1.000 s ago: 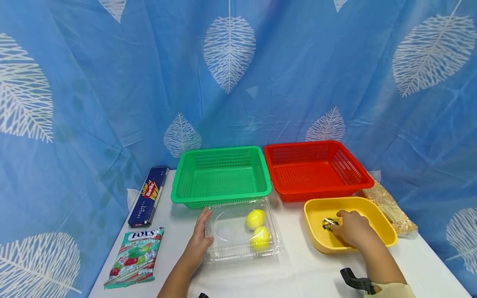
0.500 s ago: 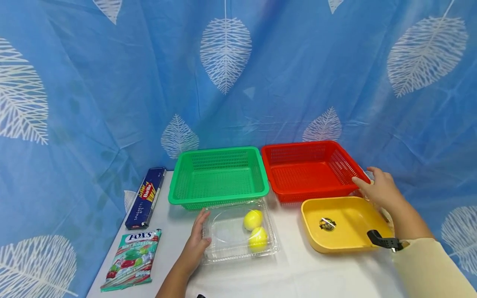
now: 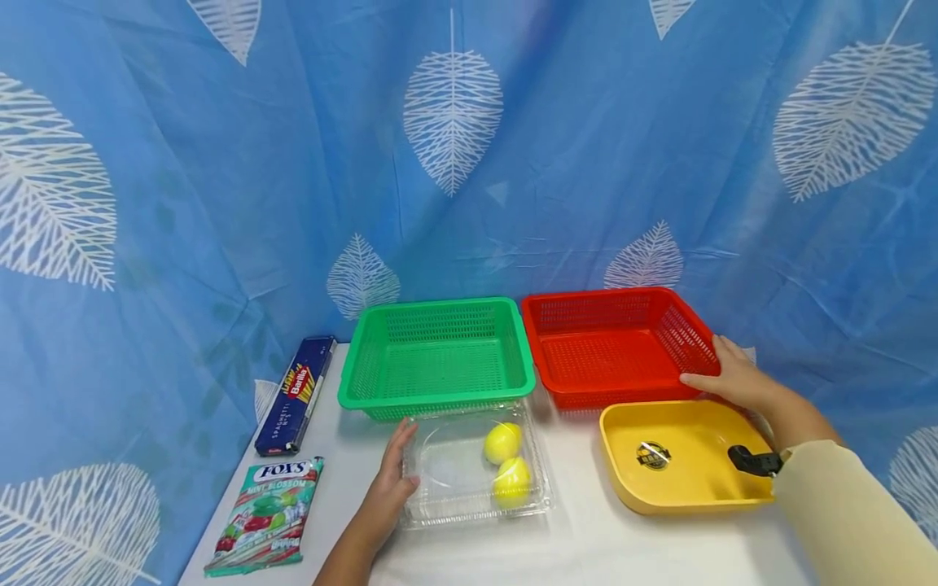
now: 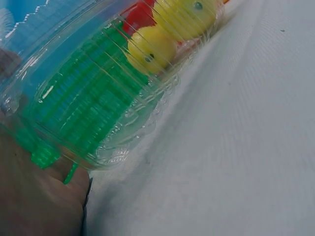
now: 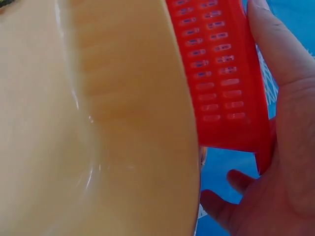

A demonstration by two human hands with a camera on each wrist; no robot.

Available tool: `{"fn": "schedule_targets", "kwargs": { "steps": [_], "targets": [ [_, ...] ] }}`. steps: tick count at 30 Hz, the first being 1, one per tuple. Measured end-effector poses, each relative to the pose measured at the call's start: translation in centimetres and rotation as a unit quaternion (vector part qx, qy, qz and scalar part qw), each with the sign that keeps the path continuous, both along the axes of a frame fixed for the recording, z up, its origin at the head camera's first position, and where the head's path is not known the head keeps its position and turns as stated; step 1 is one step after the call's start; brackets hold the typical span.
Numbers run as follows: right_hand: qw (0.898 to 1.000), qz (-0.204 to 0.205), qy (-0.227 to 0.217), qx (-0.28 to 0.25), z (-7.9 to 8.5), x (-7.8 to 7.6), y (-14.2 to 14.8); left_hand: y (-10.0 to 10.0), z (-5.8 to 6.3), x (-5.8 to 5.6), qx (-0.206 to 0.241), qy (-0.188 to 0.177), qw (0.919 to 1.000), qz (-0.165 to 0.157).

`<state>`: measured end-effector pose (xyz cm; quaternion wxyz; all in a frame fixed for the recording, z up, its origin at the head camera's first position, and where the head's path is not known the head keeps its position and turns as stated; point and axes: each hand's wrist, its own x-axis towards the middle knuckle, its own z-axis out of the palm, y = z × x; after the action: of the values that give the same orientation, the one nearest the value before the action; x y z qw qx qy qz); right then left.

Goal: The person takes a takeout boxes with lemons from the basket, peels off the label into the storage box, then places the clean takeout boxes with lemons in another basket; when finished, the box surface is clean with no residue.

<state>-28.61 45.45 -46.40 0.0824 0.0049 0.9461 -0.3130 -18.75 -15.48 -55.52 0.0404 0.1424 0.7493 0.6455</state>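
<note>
A lidded clear plastic container [image 3: 450,472] lies in the middle of the table with two lemons [image 3: 510,482] in its right half. Along its left side rests my left hand [image 3: 390,488], fingers loosely extended against the edge. In the left wrist view the container [image 4: 106,157] tilts across the picture above the hand [image 4: 44,201]. My right hand [image 3: 740,382] is at the front right corner of the red basket [image 3: 608,391], thumb and fingers spread around that corner. The right wrist view has the thumb [image 5: 283,49] lying along the basket's outer side.
A yellow tub [image 3: 681,496] stands in front of the red basket, under the right wrist. Left of the red basket is a green basket [image 3: 440,399]. A Barilla spaghetti box [image 3: 296,395] and a Fox's candy bag [image 3: 265,517] lie at the left.
My right hand has left the inside of the yellow tub and moved back and right to the red basket's corner. My left hand stays beside the clear container.
</note>
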Motion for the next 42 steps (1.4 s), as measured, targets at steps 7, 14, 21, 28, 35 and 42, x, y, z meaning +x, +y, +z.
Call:
{"fn": "schedule_targets", "kwargs": {
  "steps": [7, 14, 21, 28, 35, 42],
  "targets": [
    [1.000, -0.005, 0.003, -0.009, 0.0, -0.5, -0.2, 0.0, 1.7, -0.3, -0.024, -0.001, 0.9996, 0.011],
    [1.000, 0.001, -0.007, -0.014, 0.4, -0.6, -0.5, -0.2, 3.1, 0.4, -0.037, 0.011, 0.9989, 0.027],
    [0.999, -0.001, -0.032, 0.004, 0.1, -0.5, 0.1, 0.1, 3.7, 1.7, -0.035, 0.019, 0.9991, 0.017],
    [0.999, -0.003, -0.040, 0.002, 0.1, 0.3, 0.5, 1.1, 6.7, 3.0, 0.013, 0.002, 0.9998, -0.014],
    [0.999, 0.001, -0.045, 0.001, 0.2, -0.1, 0.4, 1.8, 11.9, 1.4, 0.082, -0.007, 0.9965, -0.015],
    [0.999, 0.008, -0.050, 0.004, 0.6, -0.5, 0.1, 3.8, 15.6, -2.5, 0.087, -0.033, 0.9955, 0.018]
  ]
}}
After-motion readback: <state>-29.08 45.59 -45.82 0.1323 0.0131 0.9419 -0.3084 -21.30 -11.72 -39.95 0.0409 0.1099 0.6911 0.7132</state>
